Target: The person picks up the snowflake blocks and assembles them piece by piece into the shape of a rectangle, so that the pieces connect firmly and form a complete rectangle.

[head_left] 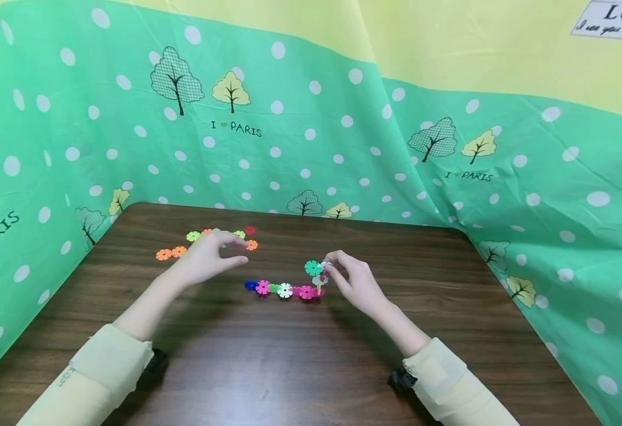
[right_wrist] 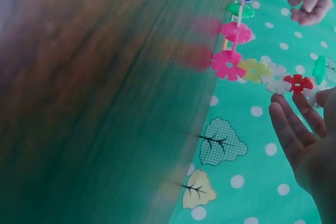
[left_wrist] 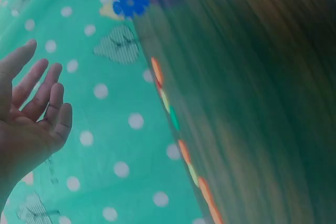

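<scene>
Two bare hands reach over our brown table (head_left: 268,367), and between them we see a row of plastic flowers (head_left: 285,290). From left to right we count blue, pink, green, white and pink pieces, some face-on and some edge-on. At the row's right end a column (head_left: 319,280) climbs: a yellow flower (right_wrist: 254,70), a white flower (right_wrist: 276,78), a red flower (right_wrist: 298,83), then a second white flower (right_wrist: 315,95) with a green flower (head_left: 313,268) beside it. Our right hand (head_left: 358,286) pinches the second white flower between thumb and fingers. Our left hand (head_left: 207,258) holds nothing; its fingers are loosely bent, the thumb well apart from them. It hangs left of the row, partly hiding other flowers (head_left: 164,254) at the table's far left, in orange, lime, green and red. We wear pale sleeves (head_left: 111,361), and a spotted cloth (head_left: 290,160) printed with trees hangs beyond the table's far edge.
</scene>
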The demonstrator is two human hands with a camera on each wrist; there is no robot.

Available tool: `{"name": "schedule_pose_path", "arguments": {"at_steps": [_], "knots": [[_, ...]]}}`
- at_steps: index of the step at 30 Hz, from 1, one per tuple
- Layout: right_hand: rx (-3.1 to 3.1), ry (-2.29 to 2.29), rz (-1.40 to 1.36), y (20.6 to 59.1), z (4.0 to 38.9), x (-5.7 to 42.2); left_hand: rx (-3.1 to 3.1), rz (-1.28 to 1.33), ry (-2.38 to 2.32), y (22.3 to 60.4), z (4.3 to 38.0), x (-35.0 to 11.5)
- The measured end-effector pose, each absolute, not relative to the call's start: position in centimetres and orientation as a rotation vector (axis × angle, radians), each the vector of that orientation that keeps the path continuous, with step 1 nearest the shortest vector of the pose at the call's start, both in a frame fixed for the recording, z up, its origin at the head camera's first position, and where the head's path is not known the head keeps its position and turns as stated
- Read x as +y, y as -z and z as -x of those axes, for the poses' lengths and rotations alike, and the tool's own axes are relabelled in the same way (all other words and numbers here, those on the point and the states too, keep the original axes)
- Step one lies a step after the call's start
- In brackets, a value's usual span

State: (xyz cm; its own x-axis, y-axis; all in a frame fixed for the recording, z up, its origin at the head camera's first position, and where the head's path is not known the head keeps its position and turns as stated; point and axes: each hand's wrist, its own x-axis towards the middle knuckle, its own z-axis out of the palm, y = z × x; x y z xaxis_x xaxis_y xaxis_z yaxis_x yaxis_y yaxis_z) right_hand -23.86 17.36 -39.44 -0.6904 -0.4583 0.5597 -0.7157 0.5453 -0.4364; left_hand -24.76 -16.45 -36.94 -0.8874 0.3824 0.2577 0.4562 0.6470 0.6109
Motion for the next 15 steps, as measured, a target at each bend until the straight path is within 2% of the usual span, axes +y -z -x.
{"name": "schedule_pose_path", "arguments": {"at_steps": [15], "knots": [[-2.445, -0.958, -0.974, 39.5, 24.2, 17.4, -2.804, 0.797, 0.843, 39.3, 27.6, -24.4]]}}
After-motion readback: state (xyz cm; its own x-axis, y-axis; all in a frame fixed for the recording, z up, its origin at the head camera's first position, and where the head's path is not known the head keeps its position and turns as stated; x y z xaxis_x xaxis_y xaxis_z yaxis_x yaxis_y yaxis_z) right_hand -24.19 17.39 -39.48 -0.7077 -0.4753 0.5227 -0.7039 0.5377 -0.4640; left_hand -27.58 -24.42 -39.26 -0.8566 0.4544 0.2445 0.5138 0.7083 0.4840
